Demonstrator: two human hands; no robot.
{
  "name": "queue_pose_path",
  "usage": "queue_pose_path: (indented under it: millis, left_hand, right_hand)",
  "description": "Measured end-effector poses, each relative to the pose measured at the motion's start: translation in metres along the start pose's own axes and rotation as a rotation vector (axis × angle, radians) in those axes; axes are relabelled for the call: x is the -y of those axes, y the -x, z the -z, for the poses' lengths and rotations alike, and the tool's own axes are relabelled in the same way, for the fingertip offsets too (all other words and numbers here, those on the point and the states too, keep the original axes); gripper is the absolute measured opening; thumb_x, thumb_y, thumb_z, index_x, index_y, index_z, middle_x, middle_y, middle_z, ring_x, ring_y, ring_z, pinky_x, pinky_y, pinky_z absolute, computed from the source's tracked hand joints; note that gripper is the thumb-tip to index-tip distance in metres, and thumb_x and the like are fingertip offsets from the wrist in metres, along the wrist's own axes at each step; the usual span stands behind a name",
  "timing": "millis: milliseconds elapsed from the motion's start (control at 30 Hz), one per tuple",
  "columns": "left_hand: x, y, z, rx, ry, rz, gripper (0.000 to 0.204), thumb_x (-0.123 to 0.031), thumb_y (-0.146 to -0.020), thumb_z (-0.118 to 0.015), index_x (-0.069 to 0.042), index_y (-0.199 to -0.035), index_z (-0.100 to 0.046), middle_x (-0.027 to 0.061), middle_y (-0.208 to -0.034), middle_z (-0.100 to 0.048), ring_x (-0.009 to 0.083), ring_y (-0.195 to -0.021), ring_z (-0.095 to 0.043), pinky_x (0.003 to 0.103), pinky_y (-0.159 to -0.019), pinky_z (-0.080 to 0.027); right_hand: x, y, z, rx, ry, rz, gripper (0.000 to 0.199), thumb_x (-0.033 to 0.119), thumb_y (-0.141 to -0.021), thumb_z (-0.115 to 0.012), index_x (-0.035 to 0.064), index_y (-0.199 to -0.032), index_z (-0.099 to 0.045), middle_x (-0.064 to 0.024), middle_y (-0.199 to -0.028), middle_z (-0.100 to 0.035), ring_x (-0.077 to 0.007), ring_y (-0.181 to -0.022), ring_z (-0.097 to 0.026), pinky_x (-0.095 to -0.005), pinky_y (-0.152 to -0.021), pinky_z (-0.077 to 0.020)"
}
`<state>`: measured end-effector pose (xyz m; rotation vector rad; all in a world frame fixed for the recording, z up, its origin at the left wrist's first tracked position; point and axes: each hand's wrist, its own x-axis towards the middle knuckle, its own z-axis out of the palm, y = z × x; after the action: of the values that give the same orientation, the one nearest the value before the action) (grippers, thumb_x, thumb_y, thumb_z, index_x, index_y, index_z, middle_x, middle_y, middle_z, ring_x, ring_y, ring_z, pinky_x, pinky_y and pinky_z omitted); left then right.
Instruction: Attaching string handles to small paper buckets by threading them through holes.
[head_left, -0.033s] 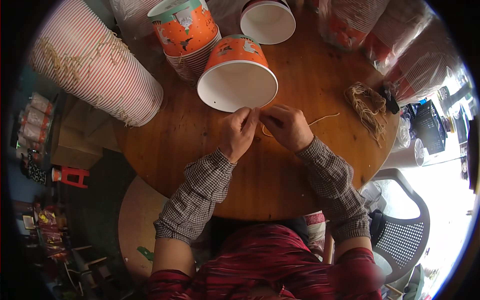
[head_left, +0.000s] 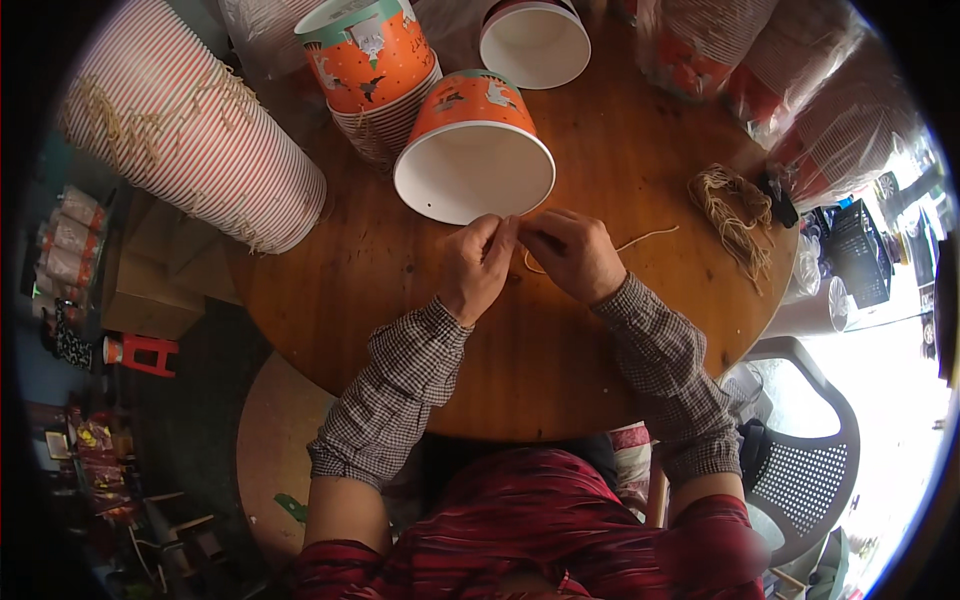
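Observation:
A paper bucket (head_left: 475,175), orange outside and white inside, lies on its side on the round wooden table, its mouth towards me. A small dark hole shows near its rim at the left. Just below the rim my left hand (head_left: 475,268) and my right hand (head_left: 582,255) meet fingertip to fingertip, both closed in a pinch. A thin tan string (head_left: 650,238) runs from under my right hand out to the right, with a small loop hanging between the hands. The pinched part of the string is mostly hidden by my fingers.
A long stack of striped buckets (head_left: 210,130) with strings leans at the left. More buckets (head_left: 370,60) stand behind, beside another lying bucket (head_left: 537,45). A bundle of string (head_left: 735,210) rests at the right, below plastic-wrapped stacks (head_left: 800,70). A grey chair (head_left: 815,470) stands at the right.

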<state>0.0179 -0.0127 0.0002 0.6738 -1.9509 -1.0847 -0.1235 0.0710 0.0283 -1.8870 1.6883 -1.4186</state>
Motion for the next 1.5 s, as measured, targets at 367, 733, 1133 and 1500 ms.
queue_pose_path:
  millis: [367, 733, 1133, 1500]
  left_hand:
    - [0.005, 0.0, -0.003, -0.124, 0.029, -0.021, 0.029, -0.011, -0.09, -0.059, 0.001, -0.066, -0.047, 0.0089, -0.054, -0.048, 0.0126, -0.045, -0.043, 0.029, -0.042, -0.034]
    - [0.001, 0.0, -0.001, -0.059, -0.111, -0.061, 0.024, -0.011, -0.092, -0.056, 0.002, -0.073, -0.048, 0.0133, -0.062, -0.052, 0.0198, -0.05, -0.05, 0.031, -0.047, -0.039]
    - [-0.001, -0.01, 0.007, -0.022, 0.135, 0.03, 0.021, -0.019, -0.098, -0.049, 0.0, -0.092, -0.057, 0.0025, -0.076, -0.058, 0.0058, -0.055, -0.047, 0.022, -0.05, -0.04]
    - [0.008, -0.016, 0.011, -0.077, 0.4, 0.228, 0.019, -0.017, -0.094, -0.057, 0.0, -0.102, -0.059, 0.0039, -0.083, -0.059, 0.0102, -0.068, -0.056, 0.022, -0.058, -0.046]
  right_hand:
    - [-0.002, 0.003, -0.011, -0.012, -0.219, -0.259, 0.016, 0.012, -0.083, -0.066, -0.0008, -0.09, -0.062, -0.0084, -0.067, -0.062, -0.0116, -0.057, -0.058, -0.027, -0.055, -0.0475]
    - [-0.005, 0.001, -0.006, 0.072, -0.182, -0.347, 0.018, 0.013, -0.087, -0.064, -0.0029, -0.094, -0.064, -0.0024, -0.074, -0.062, -0.0055, -0.066, -0.054, -0.0226, -0.06, -0.0458]
    - [-0.025, -0.002, 0.0, -0.127, -0.319, -0.338, 0.017, 0.014, -0.086, -0.064, -0.0033, -0.087, -0.062, -0.0022, -0.066, -0.059, -0.006, -0.06, -0.054, -0.022, -0.055, -0.0434]
    - [-0.028, -0.008, 0.017, -0.269, -0.895, -0.575, 0.01, 0.012, -0.09, -0.06, 0.003, -0.088, -0.058, 0.0013, -0.067, -0.053, -0.006, -0.053, -0.048, -0.0223, -0.044, -0.0404]
